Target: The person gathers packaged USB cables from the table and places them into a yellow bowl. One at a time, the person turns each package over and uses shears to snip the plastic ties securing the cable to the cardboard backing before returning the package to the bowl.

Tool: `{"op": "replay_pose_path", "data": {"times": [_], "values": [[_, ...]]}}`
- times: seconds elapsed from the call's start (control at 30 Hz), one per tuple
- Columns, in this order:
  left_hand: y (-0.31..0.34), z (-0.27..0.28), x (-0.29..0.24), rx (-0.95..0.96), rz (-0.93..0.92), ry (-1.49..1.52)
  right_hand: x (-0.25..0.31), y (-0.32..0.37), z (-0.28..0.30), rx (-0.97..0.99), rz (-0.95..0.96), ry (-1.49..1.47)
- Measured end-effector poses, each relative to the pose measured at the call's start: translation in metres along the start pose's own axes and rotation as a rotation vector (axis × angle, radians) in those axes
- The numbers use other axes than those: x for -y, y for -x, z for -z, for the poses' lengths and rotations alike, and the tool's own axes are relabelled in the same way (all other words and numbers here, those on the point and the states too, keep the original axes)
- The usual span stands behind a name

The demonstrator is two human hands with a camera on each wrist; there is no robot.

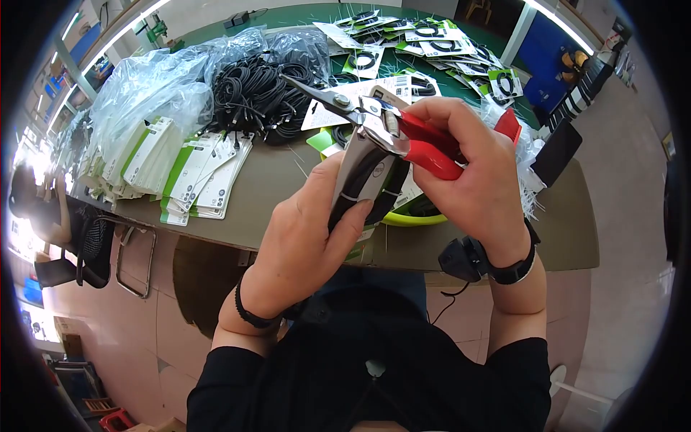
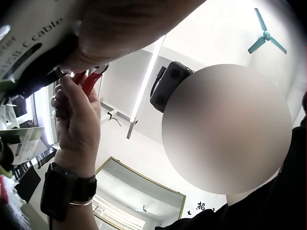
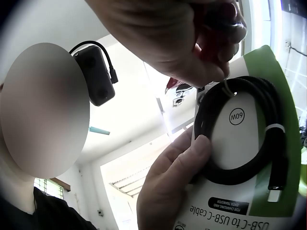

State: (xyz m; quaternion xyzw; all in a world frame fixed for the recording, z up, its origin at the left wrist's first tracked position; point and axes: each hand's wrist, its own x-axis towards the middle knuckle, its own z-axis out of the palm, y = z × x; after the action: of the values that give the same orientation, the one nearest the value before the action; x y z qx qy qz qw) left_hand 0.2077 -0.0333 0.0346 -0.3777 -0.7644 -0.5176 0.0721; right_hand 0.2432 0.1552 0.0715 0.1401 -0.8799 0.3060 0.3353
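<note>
In the head view, my left hand (image 1: 295, 234) grips a white and green cable card (image 3: 235, 143) with a coiled black USB-C cable (image 3: 276, 110) on it. Pale ties (image 3: 275, 126) run round the coil at two places. My right hand (image 1: 479, 173) holds red-handled pruning shears (image 1: 371, 119), its fingers curled round the handles. The blades point to the far left, past the upper end of the card, and the pivot and spring lie right over that end. In the right wrist view the right fingers are close to the upper tie.
Black cables (image 1: 252, 90) lie heaped beside clear plastic bags (image 1: 155, 75). Stacks of printed cards (image 1: 205, 173) sit at the left table edge. Many carded cables (image 1: 439, 47) spread over the green table behind. A yellow-green bowl (image 1: 414, 219) stands below my hands, a dark flat device (image 1: 556, 153) to the right.
</note>
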Motion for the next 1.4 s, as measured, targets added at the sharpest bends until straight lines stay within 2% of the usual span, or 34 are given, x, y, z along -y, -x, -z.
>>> {"op": "replay_pose_path", "data": {"times": [0.17, 0.27, 0.33, 0.37, 0.43, 0.47, 0.5, 0.57, 0.67, 0.7, 0.77, 0.83, 0.9, 0.93, 1.0, 1.1, 1.17, 1.2, 1.3, 1.4], "values": [[0.001, 0.007, 0.006, 0.018, -0.068, -0.039, -0.004, -0.001, -0.004, -0.069, 0.021, 0.111], [0.009, 0.024, 0.022, -0.003, -0.04, -0.027, -0.014, -0.009, 0.003, -0.379, -0.009, 0.198], [0.017, 0.037, 0.037, -0.098, 0.24, 0.408, -0.031, -0.011, 0.015, -0.353, -0.08, 0.2], [0.018, 0.048, 0.051, -0.084, 0.242, 0.407, -0.04, -0.011, 0.022, -0.327, -0.14, 0.2], [0.023, 0.069, 0.091, -0.056, 0.494, 0.537, -0.05, -0.001, 0.029, -0.301, -0.215, 0.199], [0.029, 0.074, 0.117, -0.048, 0.494, 0.537, -0.053, 0.003, 0.03, -0.31, -0.239, 0.145], [0.037, 0.074, 0.147, -0.032, 0.503, 0.448, -0.057, 0.008, 0.032, -0.318, -0.265, 0.091], [0.044, 0.074, 0.165, 0.007, 0.518, 0.361, -0.06, 0.016, 0.034, -0.331, -0.31, 0.045], [0.052, 0.066, 0.168, -0.062, 0.2, -0.995, -0.06, 0.027, 0.04, -0.351, -0.366, -0.014], [0.041, 0.056, 0.148, -0.041, 0.191, -0.988, -0.061, 0.027, 0.04, -0.357, -0.386, -0.005], [0.006, 0.023, 0.072, -0.199, 0.12, -0.511, -0.067, 0.024, 0.037, -0.31, -0.364, 0.061], [-0.017, -0.006, 0.045, 0.024, -0.252, -0.456, -0.07, 0.018, 0.036, -0.283, -0.362, 0.097], [-0.037, -0.042, 0.028, 0.231, -0.404, -0.357, -0.07, 0.012, 0.039, -0.306, -0.481, -0.043], [-0.041, -0.056, 0.02, 0.234, -0.404, -0.353, -0.071, 0.009, 0.041, -0.321, -0.534, -0.115], [-0.048, -0.075, 0.01, 0.53, -0.191, -0.458, -0.08, 0.009, 0.043, -0.319, -0.531, -0.17], [-0.055, -0.086, 0.022, 0.57, -0.12, -0.335, -0.082, 0.012, 0.046, -0.322, -0.537, -0.289], [-0.057, -0.086, 0.028, 0.589, -0.088, -0.288, -0.077, 0.01, 0.056, -0.26, -0.659, -0.307], [-0.057, -0.084, 0.03, 0.554, -0.067, -0.265, -0.076, 0.009, 0.058, -0.227, -0.718, -0.319], [-0.056, -0.082, 0.038, 0.482, -0.029, -0.223, -0.089, 0.012, 0.06, -0.304, -0.673, -0.406], [-0.057, -0.074, 0.053, -0.005, -0.131, 0.133, -0.114, 0.028, 0.058, -0.329, -0.59, -0.488]]}}
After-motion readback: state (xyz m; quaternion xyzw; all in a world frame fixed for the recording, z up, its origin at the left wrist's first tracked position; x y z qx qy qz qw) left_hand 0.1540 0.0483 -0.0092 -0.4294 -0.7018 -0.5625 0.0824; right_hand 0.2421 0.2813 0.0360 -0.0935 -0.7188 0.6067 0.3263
